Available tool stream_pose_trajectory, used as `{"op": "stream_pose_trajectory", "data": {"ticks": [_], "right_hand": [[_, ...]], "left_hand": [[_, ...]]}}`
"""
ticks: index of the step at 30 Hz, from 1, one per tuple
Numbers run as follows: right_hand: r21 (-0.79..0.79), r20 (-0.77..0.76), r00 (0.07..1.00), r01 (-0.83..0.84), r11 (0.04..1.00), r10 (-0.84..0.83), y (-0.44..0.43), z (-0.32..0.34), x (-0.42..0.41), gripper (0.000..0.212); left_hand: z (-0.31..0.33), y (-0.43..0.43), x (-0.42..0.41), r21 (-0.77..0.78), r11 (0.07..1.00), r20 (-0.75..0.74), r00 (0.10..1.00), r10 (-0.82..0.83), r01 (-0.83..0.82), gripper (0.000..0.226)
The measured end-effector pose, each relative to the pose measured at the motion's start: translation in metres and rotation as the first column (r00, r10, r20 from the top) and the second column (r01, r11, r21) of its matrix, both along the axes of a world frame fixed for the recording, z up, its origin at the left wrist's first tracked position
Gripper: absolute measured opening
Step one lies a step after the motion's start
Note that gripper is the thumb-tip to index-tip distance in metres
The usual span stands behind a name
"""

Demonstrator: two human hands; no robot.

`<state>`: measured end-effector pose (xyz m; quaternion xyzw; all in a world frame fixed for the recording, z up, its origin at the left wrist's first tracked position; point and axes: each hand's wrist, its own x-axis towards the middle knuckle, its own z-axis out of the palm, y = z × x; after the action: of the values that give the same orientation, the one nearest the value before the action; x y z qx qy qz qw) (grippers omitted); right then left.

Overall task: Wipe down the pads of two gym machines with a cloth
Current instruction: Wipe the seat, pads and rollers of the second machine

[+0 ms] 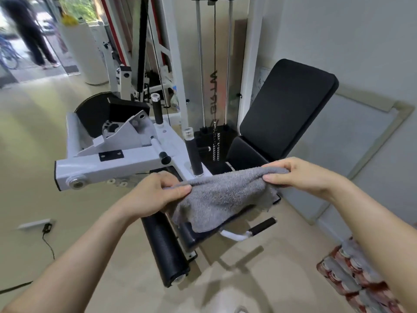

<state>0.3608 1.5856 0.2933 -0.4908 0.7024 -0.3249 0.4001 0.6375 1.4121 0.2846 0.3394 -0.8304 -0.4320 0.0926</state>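
The grey cloth (222, 198) hangs stretched between both hands, draped over the near seat pad (191, 236) of the machine. It looks soft, light and limp, so pinching its top edge suits it best. The left hand (158, 190) and right hand (300, 175) each clamp a corner. The back pad (286, 109) stands beyond, far right, and the roller pad (164, 249) lies near left.

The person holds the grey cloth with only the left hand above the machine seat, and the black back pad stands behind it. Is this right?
Not quite. In the head view both hands hold the grey cloth: the left hand and the right hand each grip one end. The black back pad does stand behind.
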Motion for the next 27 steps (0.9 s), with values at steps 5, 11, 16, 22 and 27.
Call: {"op": "stream_pose_trajectory", "data": {"ticks": [5,11,16,22,27], "right_hand": [[-0.115,0.518,0.84,0.258,0.959,-0.164,-0.065,0.006,-0.027,0.019],[-0.051,0.778,0.567,0.485,0.873,-0.27,-0.151,0.036,-0.031,0.026],[0.032,0.829,0.457,0.536,0.844,-0.322,-0.216,0.027,-0.025,0.022],[0.069,0.537,0.696,0.526,0.848,-0.476,-0.252,-0.052,-0.015,0.053],[0.105,0.309,0.715,0.629,0.77,-0.627,-0.259,-0.111,-0.006,0.043]], "left_hand": [[0.01,-0.039,-0.016,0.46,0.885,-0.323,0.916,0.238,-0.068,0.043],[0.013,-0.084,-0.033,0.696,0.711,-0.534,0.591,0.605,-0.099,0.047],[-0.004,-0.102,-0.05,0.659,0.608,-0.487,0.364,0.794,-0.444,0.026],[-0.08,-0.094,-0.044,0.636,0.523,-0.334,0.408,0.85,-0.568,0.019],[-0.152,-0.102,-0.024,0.567,0.559,-0.198,0.559,0.806,-0.605,0.029]]}}
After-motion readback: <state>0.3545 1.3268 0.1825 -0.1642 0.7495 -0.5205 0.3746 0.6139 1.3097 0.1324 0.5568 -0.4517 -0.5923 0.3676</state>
